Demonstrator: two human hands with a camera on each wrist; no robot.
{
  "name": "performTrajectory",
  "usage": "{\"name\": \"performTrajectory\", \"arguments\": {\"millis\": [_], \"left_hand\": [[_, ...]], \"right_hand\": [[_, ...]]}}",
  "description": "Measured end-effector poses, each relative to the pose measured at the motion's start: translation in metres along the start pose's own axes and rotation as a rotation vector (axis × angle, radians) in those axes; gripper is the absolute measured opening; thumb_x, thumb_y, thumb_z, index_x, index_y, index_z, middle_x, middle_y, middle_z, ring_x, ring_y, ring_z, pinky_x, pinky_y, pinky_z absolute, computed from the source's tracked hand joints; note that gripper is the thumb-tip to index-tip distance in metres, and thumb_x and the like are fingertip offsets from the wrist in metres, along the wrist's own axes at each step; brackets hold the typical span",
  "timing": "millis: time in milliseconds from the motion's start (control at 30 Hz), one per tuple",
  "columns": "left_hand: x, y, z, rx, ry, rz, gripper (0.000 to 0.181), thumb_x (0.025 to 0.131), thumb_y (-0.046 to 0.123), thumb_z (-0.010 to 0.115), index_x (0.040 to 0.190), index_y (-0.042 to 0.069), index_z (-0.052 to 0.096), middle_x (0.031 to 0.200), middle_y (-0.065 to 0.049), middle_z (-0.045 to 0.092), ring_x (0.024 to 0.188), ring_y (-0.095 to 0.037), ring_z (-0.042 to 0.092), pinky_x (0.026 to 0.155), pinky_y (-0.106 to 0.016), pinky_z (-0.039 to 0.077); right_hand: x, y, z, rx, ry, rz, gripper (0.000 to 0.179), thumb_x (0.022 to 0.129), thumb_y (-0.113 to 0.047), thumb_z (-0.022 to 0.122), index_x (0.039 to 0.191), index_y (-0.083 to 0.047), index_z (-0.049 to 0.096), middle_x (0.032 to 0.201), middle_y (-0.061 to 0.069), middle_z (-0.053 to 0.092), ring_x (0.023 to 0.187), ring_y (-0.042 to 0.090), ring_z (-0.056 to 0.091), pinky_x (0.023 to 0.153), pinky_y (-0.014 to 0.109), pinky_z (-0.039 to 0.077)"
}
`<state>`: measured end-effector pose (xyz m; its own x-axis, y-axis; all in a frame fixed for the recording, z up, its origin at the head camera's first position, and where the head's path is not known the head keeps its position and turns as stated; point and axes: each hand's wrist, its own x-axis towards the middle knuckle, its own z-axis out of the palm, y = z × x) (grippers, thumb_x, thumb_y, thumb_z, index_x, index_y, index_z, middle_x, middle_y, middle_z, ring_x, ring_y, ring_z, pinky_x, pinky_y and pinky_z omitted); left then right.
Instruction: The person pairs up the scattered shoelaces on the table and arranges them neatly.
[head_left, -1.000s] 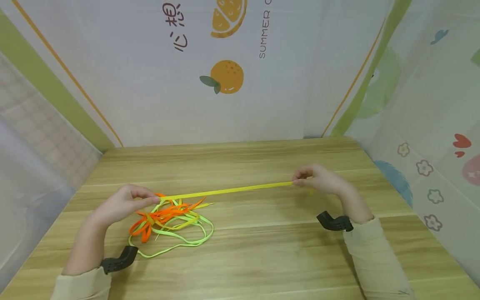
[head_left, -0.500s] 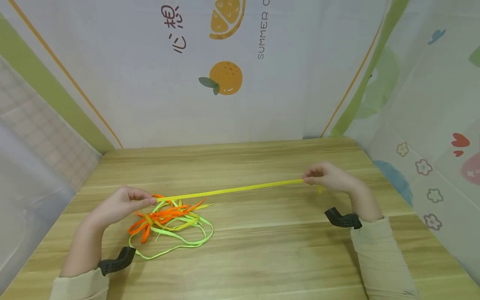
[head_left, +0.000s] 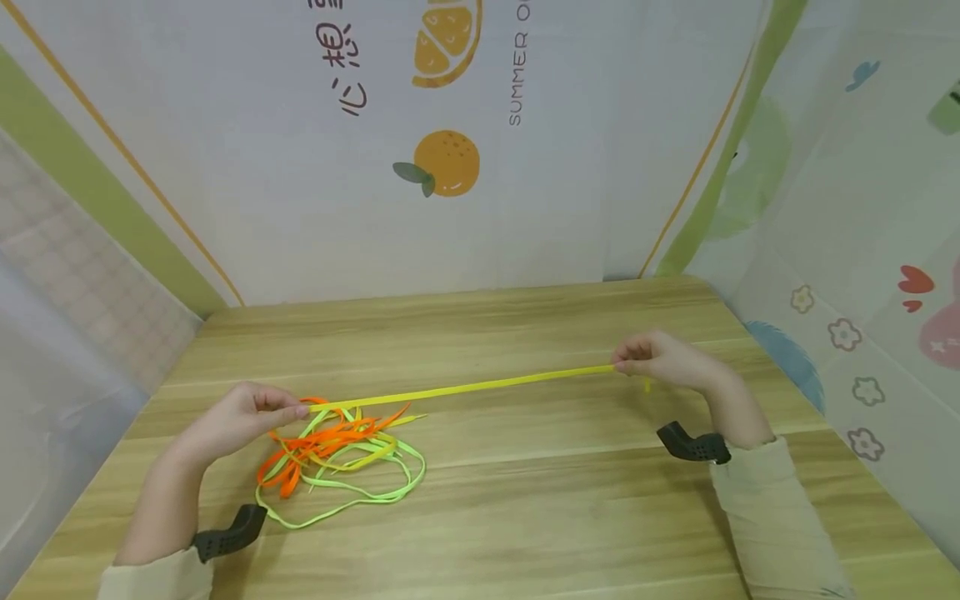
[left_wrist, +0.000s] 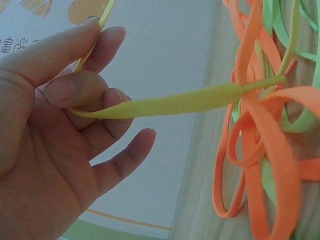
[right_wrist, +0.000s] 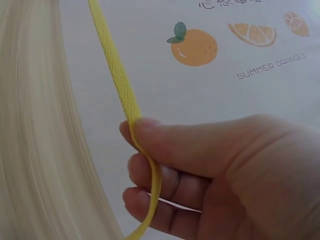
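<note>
A flat yellow shoelace [head_left: 465, 387] is stretched nearly straight between my two hands, above the table. My left hand [head_left: 236, 421] pinches it between thumb and fingers; in the left wrist view a loose yellow end [left_wrist: 185, 102] with a narrow tip trails out of that hand. At the right, my right hand [head_left: 663, 360] pinches the lace between thumb and index finger. Its short tail [right_wrist: 154, 185] runs down across the curled fingers in the right wrist view. Under and beside my left hand lies a tangle of orange laces [head_left: 330, 437] and light green laces [head_left: 375, 497], with more yellow among them.
The wooden table [head_left: 525, 500] carries the lace pile on its left side. A white printed cloth [head_left: 540, 208] hangs behind the table's far edge, and more cloth hangs at both sides. A black wrist mount [head_left: 232, 533] sits on the left forearm, another [head_left: 693, 443] on the right.
My right hand has moved to the right, and the stretch of yellow shoelace between the hands has grown longer. My left hand has shifted slightly left, still pinching the lace.
</note>
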<state>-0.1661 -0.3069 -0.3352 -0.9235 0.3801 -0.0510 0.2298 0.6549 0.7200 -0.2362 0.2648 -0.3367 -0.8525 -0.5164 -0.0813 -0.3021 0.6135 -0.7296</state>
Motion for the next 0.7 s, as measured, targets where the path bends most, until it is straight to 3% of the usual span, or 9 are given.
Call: {"name": "performTrajectory", "arguments": {"millis": [367, 700], "left_hand": [[0.001, 0.001, -0.007, 0.039, -0.01, -0.001, 0.024, 0.097, 0.023, 0.059, 0.094, 0.003, 0.071, 0.099, -0.01, 0.068, 0.094, -0.024, 0.06, 0.078, -0.039, 0.047], [0.006, -0.003, -0.014, 0.03, -0.032, 0.008, 0.022, 0.097, 0.019, 0.058, 0.1, 0.002, 0.071, 0.103, -0.011, 0.067, 0.096, -0.019, 0.058, 0.078, -0.039, 0.046]], "right_hand": [[-0.002, 0.009, 0.001, -0.002, 0.008, -0.012, 0.021, 0.096, -0.014, 0.059, 0.103, 0.006, 0.063, 0.098, 0.013, 0.065, 0.091, 0.024, 0.058, 0.078, 0.039, 0.047], [0.0, 0.025, -0.005, -0.022, 0.029, 0.031, 0.026, 0.097, -0.02, 0.059, 0.102, 0.005, 0.063, 0.093, 0.011, 0.063, 0.082, 0.022, 0.051, 0.071, 0.039, 0.044]]}}
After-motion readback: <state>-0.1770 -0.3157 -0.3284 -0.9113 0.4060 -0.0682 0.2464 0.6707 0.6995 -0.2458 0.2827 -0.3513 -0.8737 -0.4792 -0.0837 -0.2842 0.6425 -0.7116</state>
